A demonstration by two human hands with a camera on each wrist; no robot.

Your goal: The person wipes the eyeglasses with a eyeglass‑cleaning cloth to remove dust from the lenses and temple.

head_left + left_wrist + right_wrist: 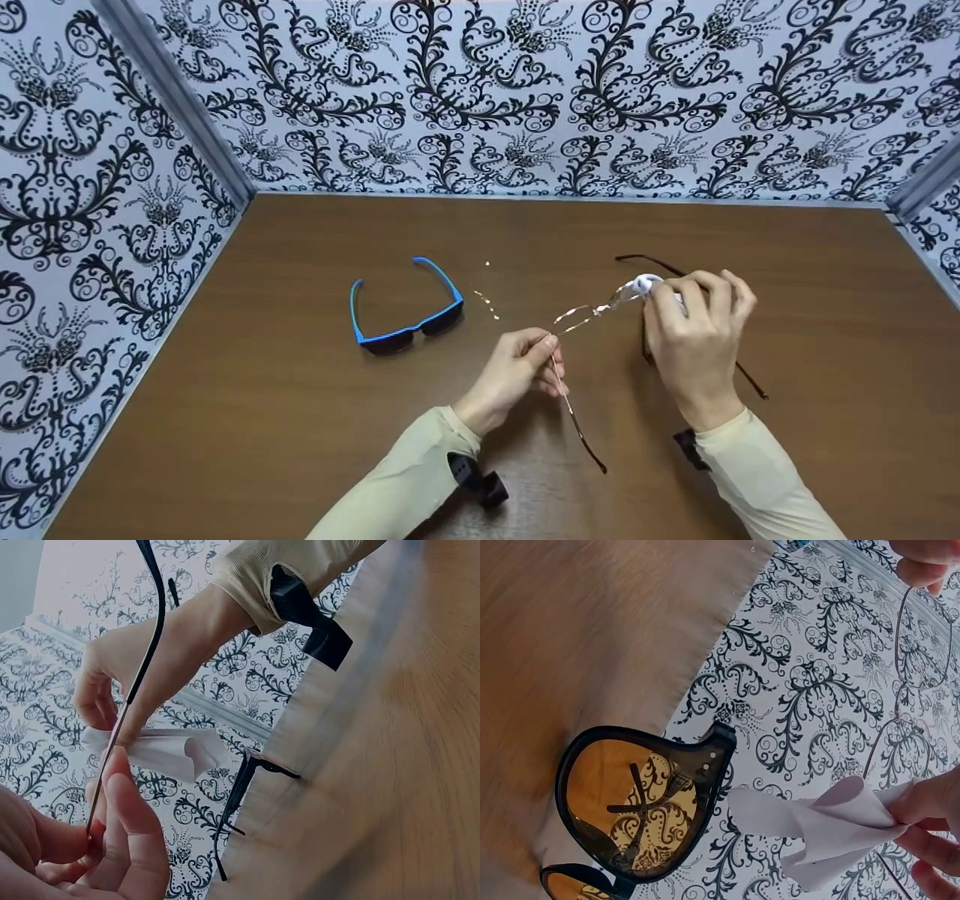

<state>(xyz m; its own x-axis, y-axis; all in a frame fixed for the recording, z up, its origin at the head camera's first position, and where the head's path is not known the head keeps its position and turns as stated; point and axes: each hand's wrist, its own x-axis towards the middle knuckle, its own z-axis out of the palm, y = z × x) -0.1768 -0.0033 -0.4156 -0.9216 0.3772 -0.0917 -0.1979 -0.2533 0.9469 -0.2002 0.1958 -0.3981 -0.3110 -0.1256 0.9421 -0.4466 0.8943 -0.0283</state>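
Note:
Thin metal-framed eyeglasses (576, 318) are held up above the table between both hands. My left hand (517, 369) pinches them near the hinge, and one temple with a dark tip (583, 439) hangs down past its fingers. At the other lens, my right hand (697, 334) pinches a white cloth (840, 821) that is folded around the frame's far end. Dark-framed glasses with amber lenses (645, 802) lie on the table, partly hidden behind the right hand in the head view.
Blue-framed sunglasses (409, 330) rest on the brown wooden table (300, 420) to the left, dark lenses toward me. Small light spots (487, 304) show beside them. Patterned white-and-black panels (480, 97) wall the table at the back and sides.

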